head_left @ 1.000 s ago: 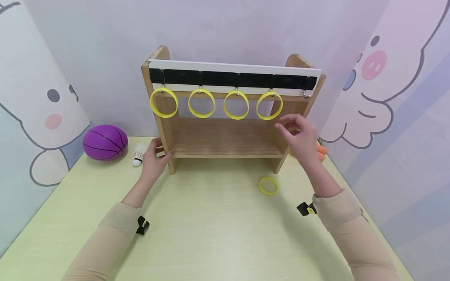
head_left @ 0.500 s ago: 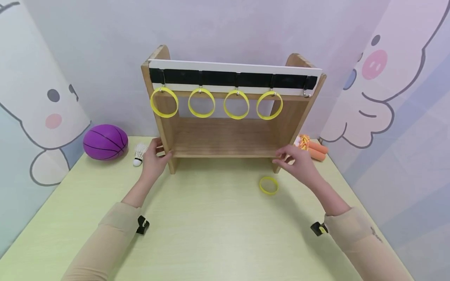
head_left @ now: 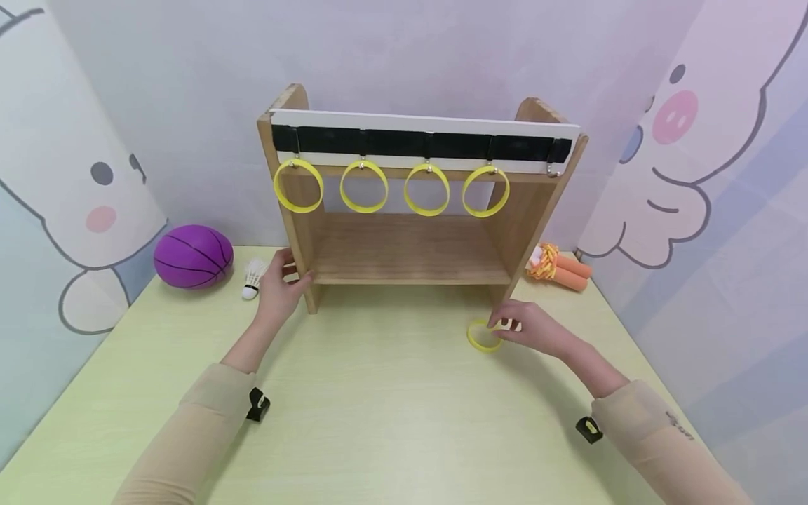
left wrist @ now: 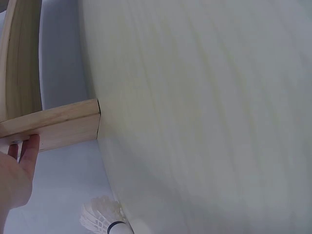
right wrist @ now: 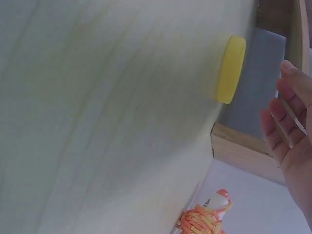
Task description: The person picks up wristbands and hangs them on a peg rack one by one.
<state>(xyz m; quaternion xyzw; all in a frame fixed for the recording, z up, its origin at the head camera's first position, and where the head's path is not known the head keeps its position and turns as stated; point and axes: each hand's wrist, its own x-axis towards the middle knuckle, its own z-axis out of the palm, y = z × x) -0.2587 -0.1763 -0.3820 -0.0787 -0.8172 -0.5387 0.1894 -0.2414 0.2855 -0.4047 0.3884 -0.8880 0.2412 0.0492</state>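
Observation:
A wooden rack [head_left: 410, 252] stands on the table, with a white-and-black hook strip [head_left: 394, 144] across its top. Several yellow rings [head_left: 299, 209] hang from the strip's hooks; the rightmost hook [head_left: 551, 169] carries none. My left hand [head_left: 275, 293] grips the rack's left side panel, thumb in front and fingers on the outer side. Another yellow ring [right wrist: 231, 70] lies flat on the table near the rack's right foot. Just over that ring is my right hand [head_left: 533, 328], thumb and fingers parted; in the right wrist view they stand apart from it.
To the left of the rack are a purple ball [head_left: 193, 257] and a shuttlecock [head_left: 254, 278]. Orange handles [head_left: 571, 272] with an orange-yellow bundle [head_left: 543, 262] lie to its right. Walls with cartoon figures border the pale table [head_left: 391, 407] at the back and sides.
My right hand has come down from beside the rightmost hanging ring, along the rack's right panel, to the ring on the table. The left hand stays on the left panel.

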